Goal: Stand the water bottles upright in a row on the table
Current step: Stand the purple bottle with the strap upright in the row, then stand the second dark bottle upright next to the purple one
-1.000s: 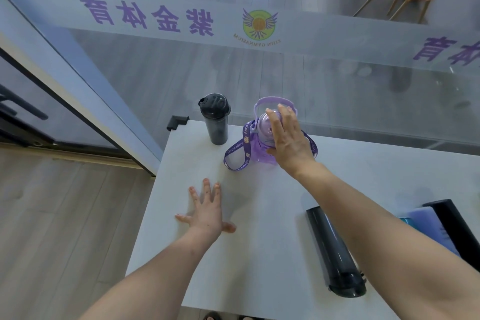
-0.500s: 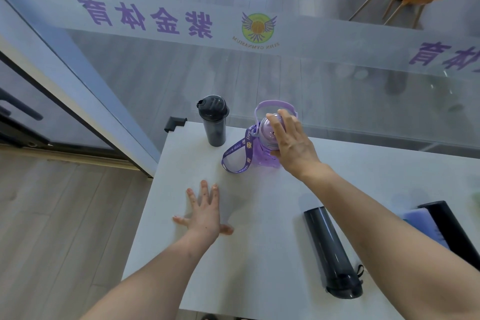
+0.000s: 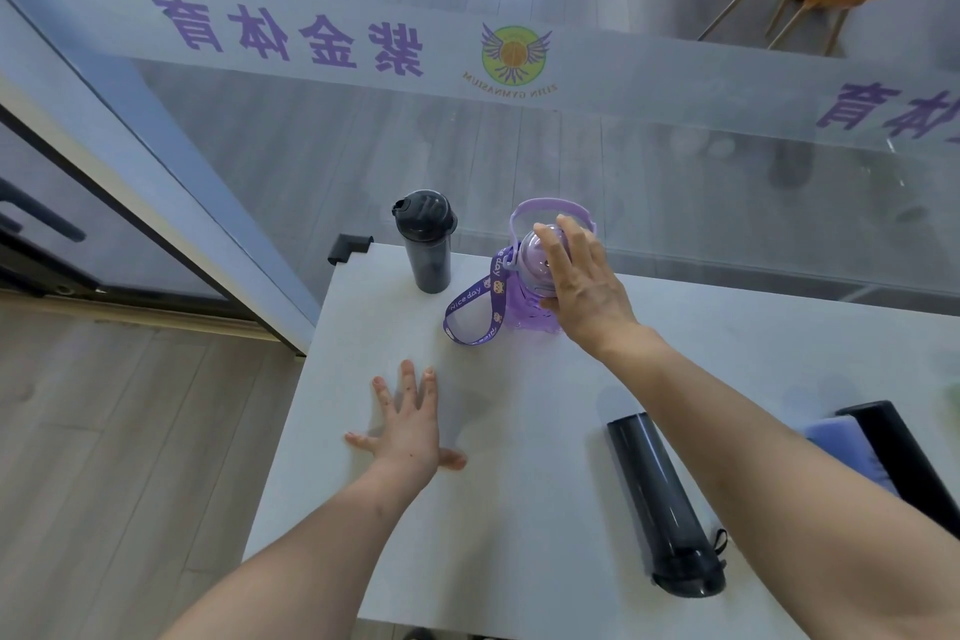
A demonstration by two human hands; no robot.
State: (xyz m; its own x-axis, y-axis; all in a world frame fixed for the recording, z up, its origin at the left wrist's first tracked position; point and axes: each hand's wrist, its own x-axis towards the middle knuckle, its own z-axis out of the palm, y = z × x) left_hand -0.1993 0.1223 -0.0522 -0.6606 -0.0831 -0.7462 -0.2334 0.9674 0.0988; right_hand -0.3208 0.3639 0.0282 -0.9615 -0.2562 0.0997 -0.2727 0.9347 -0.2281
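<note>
At the table's [image 3: 519, 509] far edge, purple bottle [image 3: 522, 307] stands upright just beside upright dark bottle [image 3: 428, 255]. Right hand [image 3: 582, 286] on its lid, fingers near straight, together; left hand [image 3: 410, 426] flat, fingers spread. Lift off straight up (strap hangs loose), then stand lying bottle [image 3: 660, 499] alongside.

**Two bottles upright at the back, one lying in front**

On the counter [image 3: 519, 535], the capped bottle [image 3: 428, 250] stands near the far left corner. The strapped bottle [image 3: 535, 265] stands just to its right, under the right hand [image 3: 584, 286]. The lying bottle [image 3: 660, 499] is nearer and further right. The left hand [image 3: 410, 431] lies flat, front left.
</note>
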